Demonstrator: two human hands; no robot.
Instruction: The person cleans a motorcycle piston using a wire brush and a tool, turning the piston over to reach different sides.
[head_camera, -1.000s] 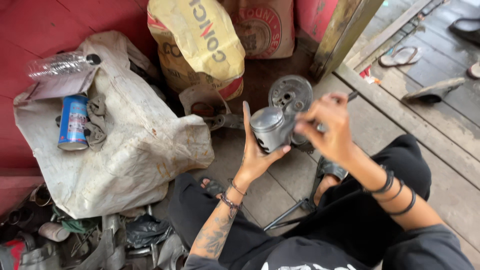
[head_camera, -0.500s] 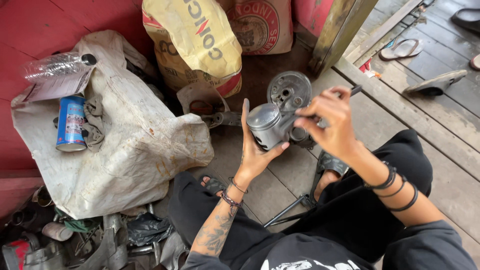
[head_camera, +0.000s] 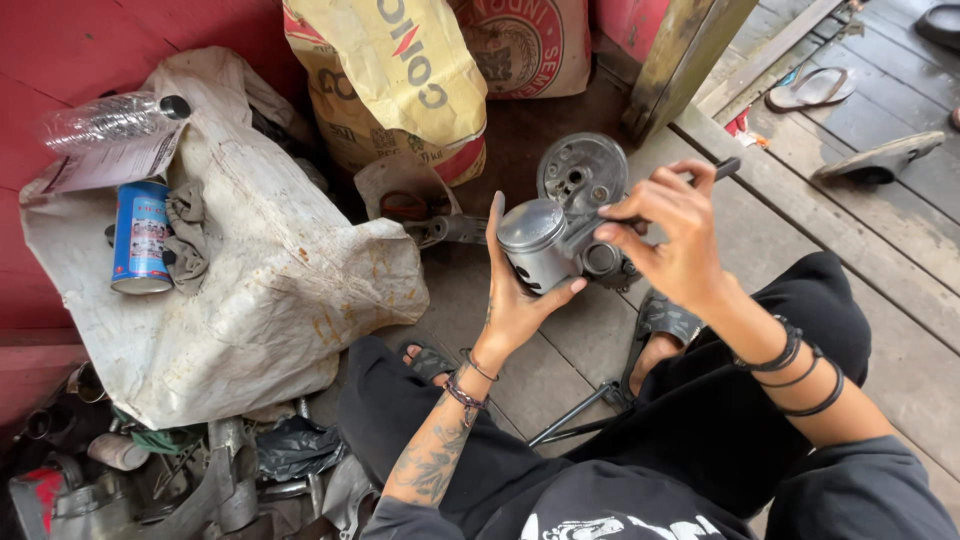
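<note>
My left hand (head_camera: 515, 290) cradles a grey metal piston (head_camera: 538, 244) from below and behind, its flat crown tilted up to the left. My right hand (head_camera: 672, 235) grips a thin dark tool (head_camera: 712, 174) whose tip rests against the piston's side. Just behind the piston, a round metal engine cover (head_camera: 583, 170) lies on the floor. I sit on the wooden boards in black trousers, with bracelets on both wrists.
A lumpy white sack (head_camera: 260, 280) lies at left, bearing a blue can (head_camera: 140, 235), a rag and a clear plastic bottle (head_camera: 105, 118). Yellow printed sacks (head_camera: 400, 70) lean at the back. Metal parts (head_camera: 210, 480) pile at lower left. Sandals (head_camera: 812, 88) lie at upper right.
Both hands and the piston have barely shifted; the piston stays in my left hand with the tool against it.
</note>
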